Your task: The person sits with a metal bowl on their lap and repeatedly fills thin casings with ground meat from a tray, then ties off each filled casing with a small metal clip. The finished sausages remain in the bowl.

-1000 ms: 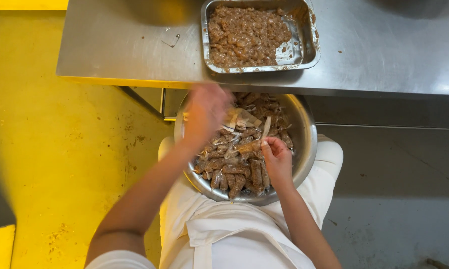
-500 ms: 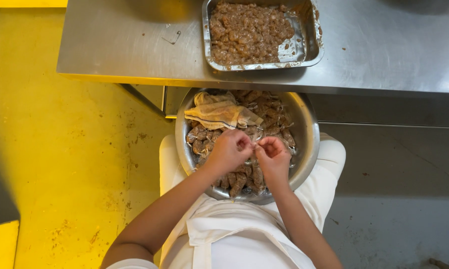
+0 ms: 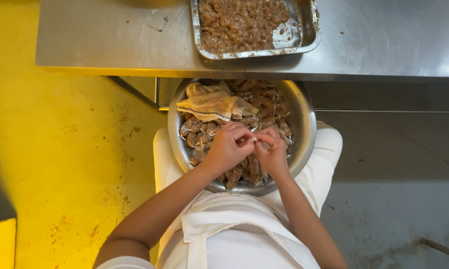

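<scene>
Floor: the yellow floor (image 3: 60,149) fills the left of the frame, stained with small rust-brown marks; toward the lower right it turns grey.
Table: a steel table (image 3: 109,40) runs across the top of the frame, its front edge just above the bowl.
Clothing: the person's white apron (image 3: 234,234) and white trousers take up the lower centre, under and below the bowl.
Bowl: a round steel bowl (image 3: 304,119) sits on the person's lap at the centre of the frame, partly tucked under the table edge.
Tray: a rectangular steel tray (image 3: 311,30) stands on the table at top centre, mostly filled with a brown chunky mixture (image 3: 239,22); its right end is scraped nearly bare.
Packets: small brown tied packets (image 3: 269,102) are heaped in the bowl, filling most of it.
Cloth: a crumpled beige cloth (image 3: 212,103) lies on the packets in the bowl's upper left part.
Left hand: the left hand (image 3: 229,147) is over the bowl's lower middle, fingers curled in and pinching a small whitish piece (image 3: 254,140) at the fingertips.
Right hand: the right hand (image 3: 271,152) is just beside it, touching the left at the fingertips and pinching the same piece.
Piece: too small to identify; it sits between the two hands, above the packets.
</scene>
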